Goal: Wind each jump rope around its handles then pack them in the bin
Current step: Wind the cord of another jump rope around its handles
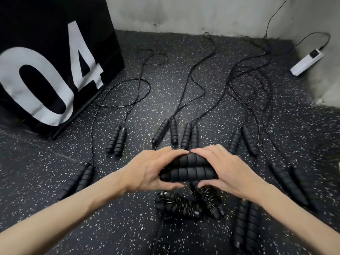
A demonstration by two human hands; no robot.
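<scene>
1. Two hands met over one pair of handles (188,169), lifted just above the floor (128,208) at the middle of my view.
2. My left hand (152,169) gripped the left end of that pair, fingers curled over the top and thumb tucked beneath.
3. My right hand (226,169) gripped the right end the same way, fingers over, thumb under; the two sets of fingertips nearly touched on top.
4. The handles lay side by side and level, one nearer me than the other. I could not tell where their cord ran.
5. Just below my hands, two wound ropes (191,203) rested on the floor, cord coiled round their handles, touching each other.
6. Unwound pairs lay all around: one (117,141) to the left, another (79,181) nearer left, two pairs (176,134) straight ahead, one (242,139) to the right, and more, blurred, at the near right (290,183).
7. Their cords (185,85) trailed away toward the wall (202,13).
8. A black box (46,67) marked 04 stood at far left; a white power strip (306,63) lay at far right by the wall.
</scene>
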